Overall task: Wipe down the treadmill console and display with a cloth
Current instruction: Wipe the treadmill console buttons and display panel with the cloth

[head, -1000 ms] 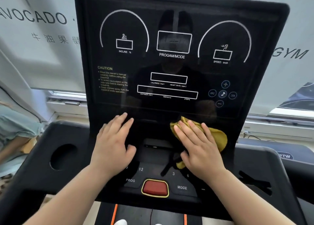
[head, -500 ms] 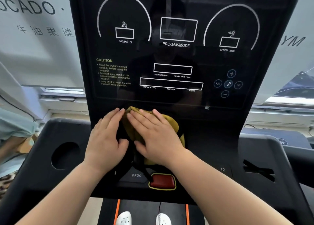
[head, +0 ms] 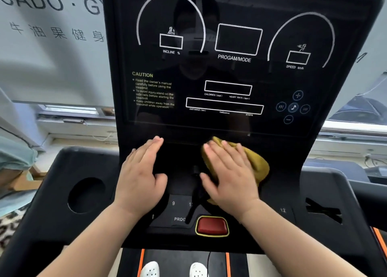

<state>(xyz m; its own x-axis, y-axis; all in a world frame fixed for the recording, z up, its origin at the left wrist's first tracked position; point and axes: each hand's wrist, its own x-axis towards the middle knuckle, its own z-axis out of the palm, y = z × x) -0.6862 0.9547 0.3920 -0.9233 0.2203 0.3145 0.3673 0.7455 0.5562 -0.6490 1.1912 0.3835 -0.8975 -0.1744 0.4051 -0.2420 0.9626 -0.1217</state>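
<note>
Right now the R hand [head: 228, 180] lies flat on the yellow cloth [head: 257, 165], fingers straight & together, pressing it vs. the black console [head: 314, 193] just below the display [head: 230, 121]. The cloth bunches out from under the hand twd its 2 o'clock. The L hand [head: 138, 178] rests palm-down on the console at the R hand's 9 o'clock, near but apart, fingers straight, holding nothing. A black cord [head: 195, 201] runs between the hands down twd the red button [head: 212, 226], at the cloth's 7 o'clock. A round cup hole [head: 87, 195] sits at the L hand's 8 o'clock. The display is dark, w/ INCLINE, PROGAM/MODE & SPEED labels.
</note>
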